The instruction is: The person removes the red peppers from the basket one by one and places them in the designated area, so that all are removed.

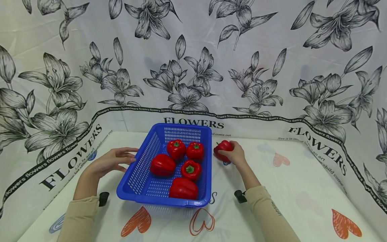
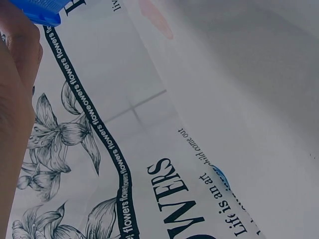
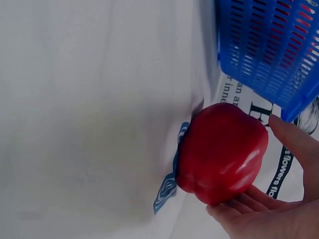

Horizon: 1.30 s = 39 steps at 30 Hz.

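Observation:
Several red bell peppers (image 1: 162, 165) lie inside a blue plastic basket (image 1: 125, 193) with slotted walls. To the right of the basket, my right hand (image 1: 237, 154) grips another red bell pepper (image 3: 223, 152), fingers round one side and the thumb against it. That pepper is low at the cloth; whether it touches is hard to tell. My left hand (image 1: 112, 160) is at the basket's left rim, fingers loosely extended, the fingertips at or against the edge. Only part of the left hand (image 2: 20, 55) shows in the left wrist view, with a basket corner (image 2: 47, 15) beyond it.
A white cloth (image 1: 290, 188) printed with hearts covers the table. Behind it hangs a floral curtain (image 1: 193, 84) with a dark lettered band. Small black wrist devices (image 1: 103, 199) are at both cuffs.

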### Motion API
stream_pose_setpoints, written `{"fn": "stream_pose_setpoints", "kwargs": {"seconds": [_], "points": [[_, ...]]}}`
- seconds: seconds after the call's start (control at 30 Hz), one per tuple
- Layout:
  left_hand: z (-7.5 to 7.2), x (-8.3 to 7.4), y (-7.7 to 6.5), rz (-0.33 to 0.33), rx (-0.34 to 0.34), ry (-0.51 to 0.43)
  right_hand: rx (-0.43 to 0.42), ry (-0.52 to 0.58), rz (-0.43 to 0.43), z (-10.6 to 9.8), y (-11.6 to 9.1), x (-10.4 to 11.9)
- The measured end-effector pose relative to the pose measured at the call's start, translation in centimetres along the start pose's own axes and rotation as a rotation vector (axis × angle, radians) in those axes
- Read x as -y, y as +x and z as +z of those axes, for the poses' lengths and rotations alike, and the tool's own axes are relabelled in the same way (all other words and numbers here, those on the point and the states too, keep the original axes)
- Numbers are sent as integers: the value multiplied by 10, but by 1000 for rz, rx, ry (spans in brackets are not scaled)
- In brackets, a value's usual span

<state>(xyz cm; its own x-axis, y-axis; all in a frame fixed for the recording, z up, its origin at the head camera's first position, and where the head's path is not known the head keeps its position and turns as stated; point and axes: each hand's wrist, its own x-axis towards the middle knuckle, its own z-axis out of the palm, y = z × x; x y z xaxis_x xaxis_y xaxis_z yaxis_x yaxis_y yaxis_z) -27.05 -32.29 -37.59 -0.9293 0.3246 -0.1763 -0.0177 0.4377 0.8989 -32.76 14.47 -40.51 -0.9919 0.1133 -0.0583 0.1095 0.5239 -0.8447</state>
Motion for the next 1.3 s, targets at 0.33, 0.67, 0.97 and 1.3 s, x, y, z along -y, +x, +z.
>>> {"fn": "stream_pose_setpoints", "kwargs": {"seconds": [0.33, 0.67, 0.97, 1.3], "points": [[-1, 2, -1, 2, -2, 13, -40, 2, -7, -3, -2, -4], [-1, 1, 0, 2, -1, 10, -1, -13, -18, -12, -3, -11], [-1, 0, 1, 1, 1, 9, 37, 21, 6, -24, -8, -18], [-1, 0, 1, 12, 9, -3, 114, 49, 16, -42, -15, -28]]}}
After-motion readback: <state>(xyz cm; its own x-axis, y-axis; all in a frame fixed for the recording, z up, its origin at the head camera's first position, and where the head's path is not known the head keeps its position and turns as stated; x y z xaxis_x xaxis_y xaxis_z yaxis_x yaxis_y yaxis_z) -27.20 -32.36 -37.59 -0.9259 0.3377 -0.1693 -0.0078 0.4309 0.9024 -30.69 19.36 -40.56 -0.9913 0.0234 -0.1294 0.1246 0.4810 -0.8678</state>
